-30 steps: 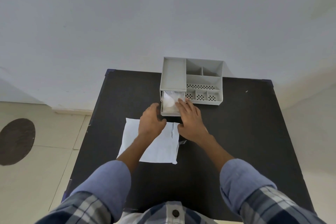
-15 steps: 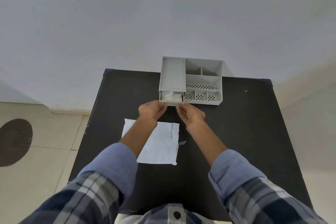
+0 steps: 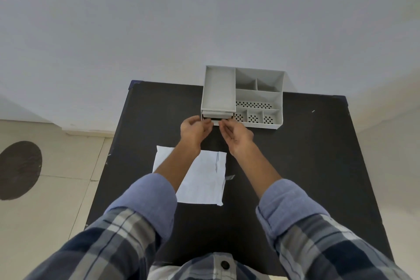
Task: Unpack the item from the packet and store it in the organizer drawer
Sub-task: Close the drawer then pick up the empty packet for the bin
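Note:
A grey plastic organizer (image 3: 259, 95) stands at the far edge of the black table (image 3: 295, 166). Its drawer (image 3: 217, 117) on the left side is pushed almost fully in, and the white item inside is hidden. My left hand (image 3: 195, 130) and my right hand (image 3: 236, 135) meet at the drawer front, fingertips touching it, fingers curled but holding nothing I can see. The flat white packet (image 3: 204, 177) lies on the table under my forearms, with a torn strip at its right edge.
A small clear scrap (image 3: 230, 177) lies just right of the packet. The organizer's open compartments, some with perforated floors, sit to the right of the drawer. A white wall rises directly behind the table; tiled floor with a dark round patch (image 3: 18, 170) is at the left.
The drawer, open with the white item showing a second ago, has slid back into the organizer. Both hands moved forward with it and now rest at its front.

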